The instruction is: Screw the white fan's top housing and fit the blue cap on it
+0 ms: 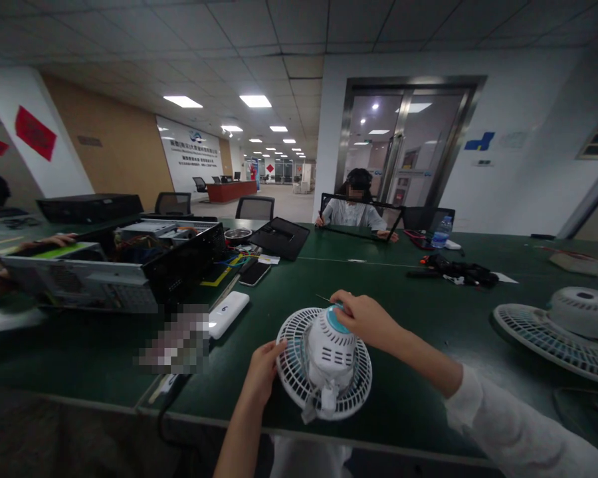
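Note:
A small white electric fan (pixel 331 358) rests face down on the green table, its round grille beneath and its motor housing with a blue cap (pixel 337 320) upward. My left hand (pixel 265 368) is closed on the left rim of the grille, thumb on top. At the blue cap, my right hand (pixel 361 315) has its fingers bent together. A thin rod (pixel 322 298) sticks out leftward from those fingers; its kind cannot be made out, and the fingers partly cover the cap.
Left of the fan lie a white box-shaped device (pixel 229 315) and a phone (pixel 255 273). An opened computer case (pixel 129 265) stands farther left, with another person's hand on it. A second fan (pixel 578 325) lies at right. Across the table (pixel 403 279), a person holds a black frame (pixel 361 234).

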Action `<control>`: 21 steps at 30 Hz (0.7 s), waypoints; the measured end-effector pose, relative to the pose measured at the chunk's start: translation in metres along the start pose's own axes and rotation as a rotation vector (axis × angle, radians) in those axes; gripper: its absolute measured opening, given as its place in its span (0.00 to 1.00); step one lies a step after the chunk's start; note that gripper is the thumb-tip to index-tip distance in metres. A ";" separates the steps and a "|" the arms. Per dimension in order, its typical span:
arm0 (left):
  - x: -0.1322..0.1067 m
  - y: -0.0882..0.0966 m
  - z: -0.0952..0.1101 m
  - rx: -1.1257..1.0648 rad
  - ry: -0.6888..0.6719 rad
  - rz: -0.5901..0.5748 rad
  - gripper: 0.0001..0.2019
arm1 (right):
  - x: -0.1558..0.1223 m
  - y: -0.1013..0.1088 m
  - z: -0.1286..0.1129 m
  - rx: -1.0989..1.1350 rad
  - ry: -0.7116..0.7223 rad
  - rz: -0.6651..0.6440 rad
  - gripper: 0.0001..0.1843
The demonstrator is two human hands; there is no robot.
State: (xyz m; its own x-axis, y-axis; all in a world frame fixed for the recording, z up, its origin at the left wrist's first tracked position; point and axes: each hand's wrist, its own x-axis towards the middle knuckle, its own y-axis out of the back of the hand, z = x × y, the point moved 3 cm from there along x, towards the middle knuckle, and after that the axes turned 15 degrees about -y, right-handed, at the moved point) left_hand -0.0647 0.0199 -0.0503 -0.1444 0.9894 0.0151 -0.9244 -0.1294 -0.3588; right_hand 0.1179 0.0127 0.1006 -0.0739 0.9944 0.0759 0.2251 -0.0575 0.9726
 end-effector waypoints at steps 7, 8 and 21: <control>-0.032 -0.061 -0.014 -0.157 0.016 -0.021 0.16 | -0.021 0.011 0.053 0.141 -0.055 0.089 0.16; -0.034 -0.070 -0.016 -0.154 0.012 -0.025 0.16 | -0.024 0.013 0.063 0.167 -0.065 0.102 0.16; -0.005 -0.208 0.007 0.260 -0.462 -0.246 0.16 | -0.044 -0.012 0.247 0.737 -0.597 0.471 0.15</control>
State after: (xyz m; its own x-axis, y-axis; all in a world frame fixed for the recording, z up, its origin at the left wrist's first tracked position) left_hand 0.1257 0.0411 0.0310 0.0002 0.8688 0.4952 -0.9981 0.0305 -0.0531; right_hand 0.3589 -0.0084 0.0312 0.6189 0.7797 0.0955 0.6552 -0.5795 0.4847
